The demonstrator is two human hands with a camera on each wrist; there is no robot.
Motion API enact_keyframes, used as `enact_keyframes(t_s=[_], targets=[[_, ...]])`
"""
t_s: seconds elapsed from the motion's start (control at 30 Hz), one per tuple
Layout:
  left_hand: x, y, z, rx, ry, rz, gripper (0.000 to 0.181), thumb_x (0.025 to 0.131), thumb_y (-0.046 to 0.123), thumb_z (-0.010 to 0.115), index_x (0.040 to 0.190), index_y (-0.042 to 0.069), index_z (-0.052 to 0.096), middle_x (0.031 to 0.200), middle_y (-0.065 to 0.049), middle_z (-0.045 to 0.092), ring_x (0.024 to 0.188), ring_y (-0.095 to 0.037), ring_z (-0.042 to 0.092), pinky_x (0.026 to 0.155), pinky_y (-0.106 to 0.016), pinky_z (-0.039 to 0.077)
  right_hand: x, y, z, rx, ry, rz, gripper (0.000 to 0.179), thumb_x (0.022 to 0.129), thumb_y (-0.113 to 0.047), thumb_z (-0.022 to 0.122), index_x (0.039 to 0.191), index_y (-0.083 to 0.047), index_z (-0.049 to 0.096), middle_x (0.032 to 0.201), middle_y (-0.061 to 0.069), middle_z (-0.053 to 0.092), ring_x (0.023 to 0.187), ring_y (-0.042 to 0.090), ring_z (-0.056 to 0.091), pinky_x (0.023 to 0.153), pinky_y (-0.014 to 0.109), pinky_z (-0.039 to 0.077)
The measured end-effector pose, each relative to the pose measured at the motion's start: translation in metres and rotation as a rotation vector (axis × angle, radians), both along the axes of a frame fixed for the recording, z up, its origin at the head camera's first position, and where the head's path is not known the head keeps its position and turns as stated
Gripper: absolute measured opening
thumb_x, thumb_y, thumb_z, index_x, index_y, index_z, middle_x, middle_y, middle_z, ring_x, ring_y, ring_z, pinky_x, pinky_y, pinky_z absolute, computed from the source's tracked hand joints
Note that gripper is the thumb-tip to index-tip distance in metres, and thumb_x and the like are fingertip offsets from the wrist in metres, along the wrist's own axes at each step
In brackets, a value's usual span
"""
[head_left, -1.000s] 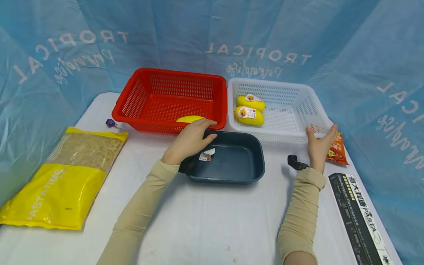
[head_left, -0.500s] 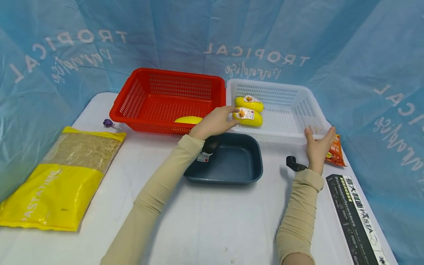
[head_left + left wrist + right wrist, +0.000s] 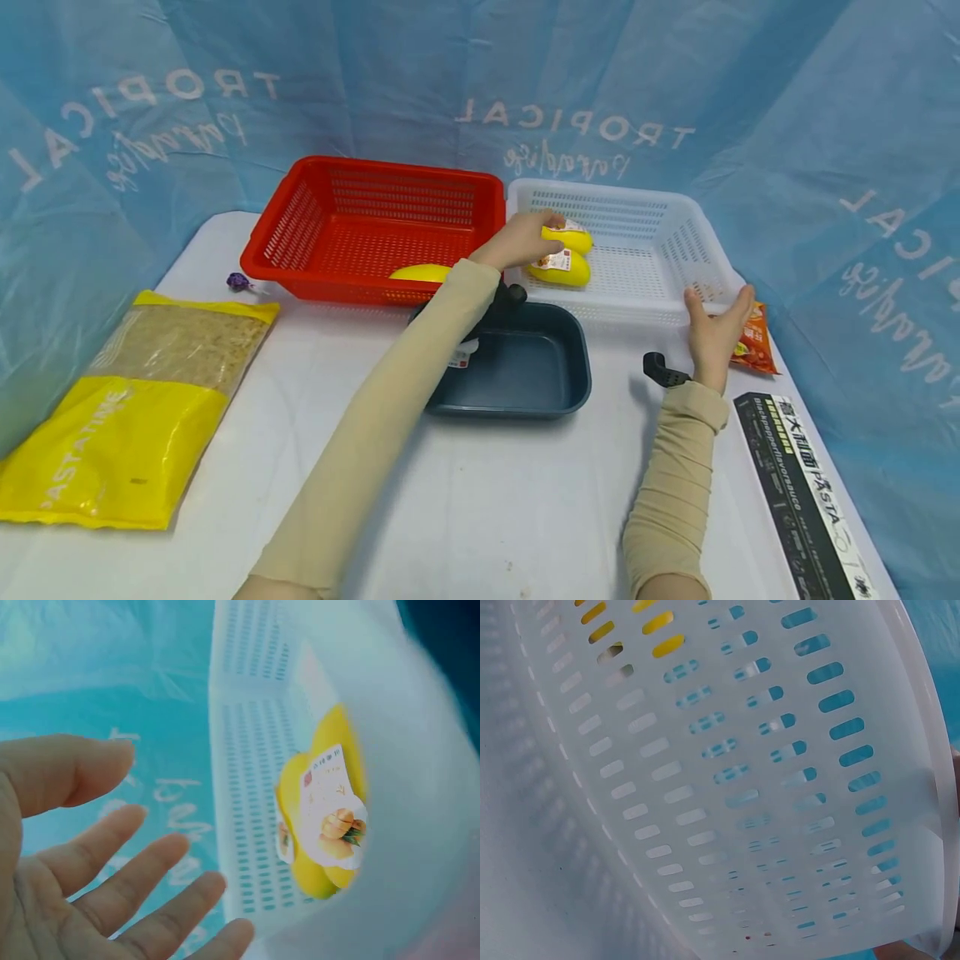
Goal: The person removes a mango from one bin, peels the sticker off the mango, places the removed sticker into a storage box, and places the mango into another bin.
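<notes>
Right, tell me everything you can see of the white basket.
The white basket is rectangular and plastic-looking, with rows of slots through walls and floor and a solid rim. It stands upright on the white table, right beside the red basket. Two labelled yellow fruits lie inside at its left end. The left grip is over that end; the right grip rests against its near right corner.
</notes>
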State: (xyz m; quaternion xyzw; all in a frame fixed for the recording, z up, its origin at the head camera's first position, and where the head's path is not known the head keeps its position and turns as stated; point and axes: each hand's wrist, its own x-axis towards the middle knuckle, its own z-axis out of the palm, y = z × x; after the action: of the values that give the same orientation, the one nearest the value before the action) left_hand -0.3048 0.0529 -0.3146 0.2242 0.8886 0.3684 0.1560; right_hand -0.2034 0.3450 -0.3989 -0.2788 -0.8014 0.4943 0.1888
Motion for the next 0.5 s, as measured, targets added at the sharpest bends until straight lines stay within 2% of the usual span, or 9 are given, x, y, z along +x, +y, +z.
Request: enact_keyframes(t_s=[0.1, 0.23, 0.33, 0.5], targets=[[-0.011, 0.005, -0.001, 0.016, -0.021, 0.034, 0.054, 0.097, 0.024, 0.056, 0.148, 0.017, 0.039, 0.152, -0.004, 0.041, 0.125, -0.018, 0.049, 0.098, -0.029, 0.050, 0.000, 0.000, 0.000, 0.004, 0.001, -0.001, 0.088, 0.094, -0.043, 0.056, 0.157, -0.023, -0.003, 0.165, -0.003, -0.008, 0.152, 0.017, -0.001, 0.123, 0.031, 0.003], [-0.021, 0.010, -0.004, 0.019, -0.024, 0.048, 0.055, 0.097, 0.024, 0.056, 0.149, 0.017, 0.038, 0.154, -0.003, 0.038, 0.133, -0.018, 0.045, 0.107, -0.030, 0.043, 0.000, 0.000, 0.000, 0.007, 0.007, -0.004, 0.088, 0.095, -0.042, 0.056, 0.157, -0.022, -0.002, 0.165, -0.002, -0.007, 0.152, 0.018, -0.001, 0.123, 0.032, 0.003], [-0.027, 0.013, -0.006, 0.019, -0.061, 0.048, 0.057, 0.097, 0.024, 0.055, 0.150, 0.015, 0.036, 0.156, -0.003, 0.037, 0.138, -0.019, 0.040, 0.112, -0.031, 0.039, 0.002, 0.000, 0.002, 0.035, 0.000, 0.011, 0.087, 0.095, -0.042, 0.055, 0.157, -0.019, -0.001, 0.165, 0.001, -0.006, 0.152, 0.020, -0.001, 0.123, 0.034, 0.002], [-0.032, 0.020, -0.008, -0.055, -0.118, 0.034, 0.058, 0.096, 0.024, 0.056, 0.149, 0.011, 0.037, 0.154, -0.004, 0.039, 0.131, -0.020, 0.046, 0.107, -0.032, 0.044, 0.003, 0.001, 0.004, 0.125, -0.058, 0.055, 0.086, 0.097, -0.045, 0.049, 0.156, -0.013, -0.004, 0.164, 0.007, -0.009, 0.152, 0.025, -0.004, 0.124, 0.039, 0.001]])
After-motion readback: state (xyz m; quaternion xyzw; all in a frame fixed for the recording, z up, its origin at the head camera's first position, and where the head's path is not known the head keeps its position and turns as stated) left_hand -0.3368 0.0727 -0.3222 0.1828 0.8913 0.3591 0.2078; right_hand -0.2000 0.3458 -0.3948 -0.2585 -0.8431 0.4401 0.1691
